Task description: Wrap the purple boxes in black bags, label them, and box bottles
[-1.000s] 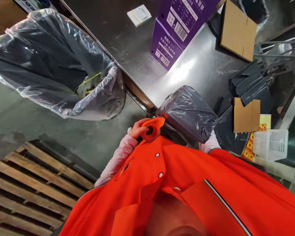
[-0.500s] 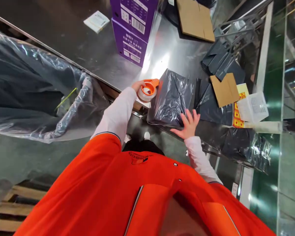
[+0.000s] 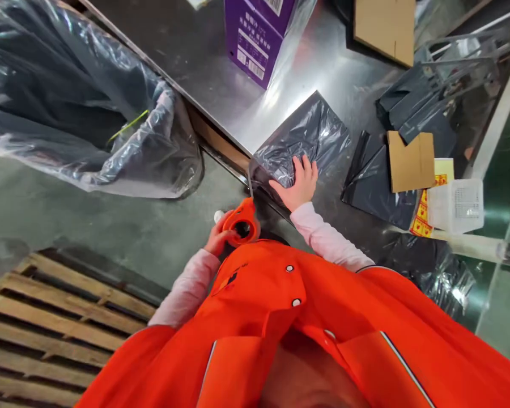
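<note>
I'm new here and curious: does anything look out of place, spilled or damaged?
I see nothing spilled or plainly damaged. The oddest bit is untidiness: a cardboard piece lies across loose dark plastic, right of the wrapped package under the right hand.

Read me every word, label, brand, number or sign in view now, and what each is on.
None can be read with certainty.
Purple cardboard box: white print, too blurred.
Orange cloth jacket: dark chest print, too small.
Red-and-yellow printed sheet: repeated marks, too small.
Orange plastic tape dispenser: no text visible.
Dark grey plastic-wrapped parcel: no text visible.
</note>
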A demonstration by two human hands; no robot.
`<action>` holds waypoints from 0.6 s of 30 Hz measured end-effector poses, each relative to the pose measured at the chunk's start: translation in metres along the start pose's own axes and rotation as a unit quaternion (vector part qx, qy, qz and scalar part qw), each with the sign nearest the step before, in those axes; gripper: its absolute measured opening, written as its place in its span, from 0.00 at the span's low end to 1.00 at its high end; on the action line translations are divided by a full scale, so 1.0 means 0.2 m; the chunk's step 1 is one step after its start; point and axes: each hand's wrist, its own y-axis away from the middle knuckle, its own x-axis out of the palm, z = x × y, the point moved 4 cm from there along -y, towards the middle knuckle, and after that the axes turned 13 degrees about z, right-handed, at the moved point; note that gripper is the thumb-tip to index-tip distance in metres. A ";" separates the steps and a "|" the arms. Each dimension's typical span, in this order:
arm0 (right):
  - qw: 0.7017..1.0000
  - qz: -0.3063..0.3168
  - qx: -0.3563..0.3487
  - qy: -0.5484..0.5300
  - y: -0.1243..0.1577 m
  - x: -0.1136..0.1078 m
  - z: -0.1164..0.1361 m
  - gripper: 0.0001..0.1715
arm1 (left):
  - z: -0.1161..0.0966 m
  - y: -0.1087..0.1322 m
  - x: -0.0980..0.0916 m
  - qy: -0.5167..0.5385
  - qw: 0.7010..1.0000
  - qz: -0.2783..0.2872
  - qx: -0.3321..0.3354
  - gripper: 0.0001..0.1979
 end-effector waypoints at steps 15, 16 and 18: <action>0.996 0.053 -0.012 -0.068 -0.17 0.05 0.10 0.49 | 0.28 -0.17 0.69 -0.067 0.979 0.091 0.170 0.34; 0.995 0.057 -0.020 -0.076 -0.18 0.06 0.10 0.49 | 0.25 -0.18 0.74 -0.124 0.975 0.080 0.166 0.30; 0.993 0.065 -0.022 -0.092 -0.19 0.07 0.11 0.49 | 0.22 -0.22 0.86 -0.231 0.961 0.061 0.140 0.22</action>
